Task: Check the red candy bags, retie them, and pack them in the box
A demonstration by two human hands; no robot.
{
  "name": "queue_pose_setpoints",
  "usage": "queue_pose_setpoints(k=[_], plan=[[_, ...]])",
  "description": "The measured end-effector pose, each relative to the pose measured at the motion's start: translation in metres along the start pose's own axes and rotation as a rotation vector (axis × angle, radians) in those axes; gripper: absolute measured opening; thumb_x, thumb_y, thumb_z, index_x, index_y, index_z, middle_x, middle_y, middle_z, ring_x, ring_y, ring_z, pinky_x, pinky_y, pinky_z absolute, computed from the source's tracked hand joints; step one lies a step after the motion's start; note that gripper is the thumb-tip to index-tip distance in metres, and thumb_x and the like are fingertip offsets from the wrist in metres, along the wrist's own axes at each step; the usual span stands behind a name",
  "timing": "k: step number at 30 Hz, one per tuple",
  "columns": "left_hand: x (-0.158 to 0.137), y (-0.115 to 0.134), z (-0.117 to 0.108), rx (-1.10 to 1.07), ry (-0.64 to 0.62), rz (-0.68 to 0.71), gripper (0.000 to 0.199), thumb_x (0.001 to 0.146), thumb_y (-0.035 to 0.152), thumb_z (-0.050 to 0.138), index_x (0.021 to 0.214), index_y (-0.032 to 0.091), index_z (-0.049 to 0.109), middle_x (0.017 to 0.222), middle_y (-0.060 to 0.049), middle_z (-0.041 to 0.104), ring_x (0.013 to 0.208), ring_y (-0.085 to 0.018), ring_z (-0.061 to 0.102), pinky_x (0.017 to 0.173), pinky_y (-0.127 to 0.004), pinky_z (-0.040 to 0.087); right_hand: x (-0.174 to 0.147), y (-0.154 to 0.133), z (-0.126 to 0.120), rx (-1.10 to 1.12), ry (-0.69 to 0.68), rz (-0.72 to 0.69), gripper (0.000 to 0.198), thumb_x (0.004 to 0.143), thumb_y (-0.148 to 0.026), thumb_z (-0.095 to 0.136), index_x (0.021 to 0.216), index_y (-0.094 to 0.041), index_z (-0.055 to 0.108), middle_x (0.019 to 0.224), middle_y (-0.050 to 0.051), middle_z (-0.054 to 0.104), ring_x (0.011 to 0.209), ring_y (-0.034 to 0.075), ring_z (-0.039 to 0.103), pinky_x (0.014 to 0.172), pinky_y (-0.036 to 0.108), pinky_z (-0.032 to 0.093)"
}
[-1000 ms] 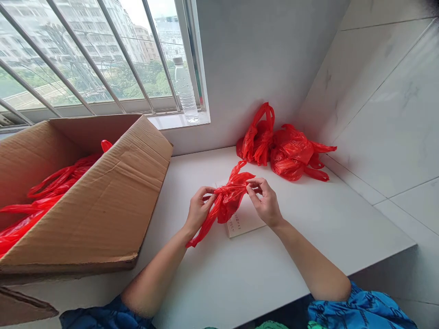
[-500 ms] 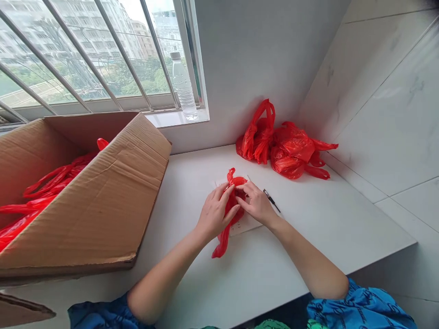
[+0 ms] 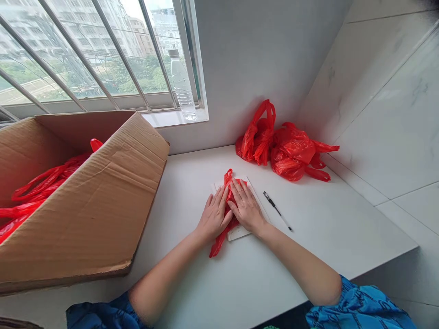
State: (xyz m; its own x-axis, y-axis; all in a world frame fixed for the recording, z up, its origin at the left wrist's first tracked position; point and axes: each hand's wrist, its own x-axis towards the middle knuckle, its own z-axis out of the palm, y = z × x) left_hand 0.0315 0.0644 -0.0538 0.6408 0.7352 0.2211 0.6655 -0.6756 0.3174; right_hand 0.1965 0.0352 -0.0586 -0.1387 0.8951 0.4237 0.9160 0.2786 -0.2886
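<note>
A red plastic bag (image 3: 219,241) lies in a narrow strip over a white notepad (image 3: 239,232) on the table. My left hand (image 3: 215,214) rests flat on the bag's left side, fingers stretched out. Pressed flat on its right side is my right hand (image 3: 247,208), fingers extended and close together. Both palms cover the bag's middle, so only its top loop and lower tail show fully. A black and white pen (image 3: 277,209) lies right of the notepad, apart from my right hand.
At left stands a large cardboard box (image 3: 92,201) with red plastic bags (image 3: 51,180) inside. Two bunched red bags (image 3: 291,151) sit by the back wall on the white table (image 3: 329,219). A water bottle (image 3: 183,87) stands on the windowsill beside the barred window.
My right hand has gone from pinching the bag to lying flat on it. My left hand stays on the bag. More of the pen now shows.
</note>
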Motion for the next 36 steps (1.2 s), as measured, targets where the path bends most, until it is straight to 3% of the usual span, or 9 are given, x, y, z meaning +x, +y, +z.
queue_pose_setpoints(k=[15, 25, 36], plan=[[-0.0012, -0.0004, 0.0008, -0.051, -0.022, -0.022, 0.069, 0.1, 0.037, 0.036, 0.159, 0.024, 0.002, 0.164, -0.009, 0.017, 0.152, -0.023, 0.015, 0.123, -0.05, 0.016, 0.0011, -0.0024, -0.0013, -0.065, -0.013, -0.003, 0.06, 0.104, -0.04, 0.03, 0.156, -0.012, 0.026, 0.162, 0.007, 0.026, 0.152, 0.027, 0.015, 0.123, 0.05, 0.022], [-0.0016, -0.0017, 0.0036, -0.057, 0.012, -0.009, 0.068, 0.101, 0.037, 0.038, 0.159, 0.025, 0.004, 0.163, -0.011, 0.021, 0.152, -0.024, 0.019, 0.122, -0.051, 0.018, 0.0005, -0.0021, -0.0016, -0.012, 0.003, -0.002, 0.061, 0.103, -0.041, 0.033, 0.158, -0.016, 0.021, 0.161, 0.008, 0.028, 0.151, 0.027, 0.018, 0.122, 0.052, 0.024], [-0.0012, -0.0011, 0.0026, -0.076, -0.032, -0.032, 0.067, 0.101, 0.038, 0.037, 0.159, 0.024, 0.005, 0.164, -0.01, 0.018, 0.152, -0.023, 0.016, 0.123, -0.052, 0.015, 0.0006, -0.0021, 0.0002, -0.003, -0.02, 0.012, 0.061, 0.103, -0.041, 0.032, 0.156, -0.013, 0.025, 0.162, 0.008, 0.026, 0.152, 0.027, 0.015, 0.123, 0.051, 0.022]])
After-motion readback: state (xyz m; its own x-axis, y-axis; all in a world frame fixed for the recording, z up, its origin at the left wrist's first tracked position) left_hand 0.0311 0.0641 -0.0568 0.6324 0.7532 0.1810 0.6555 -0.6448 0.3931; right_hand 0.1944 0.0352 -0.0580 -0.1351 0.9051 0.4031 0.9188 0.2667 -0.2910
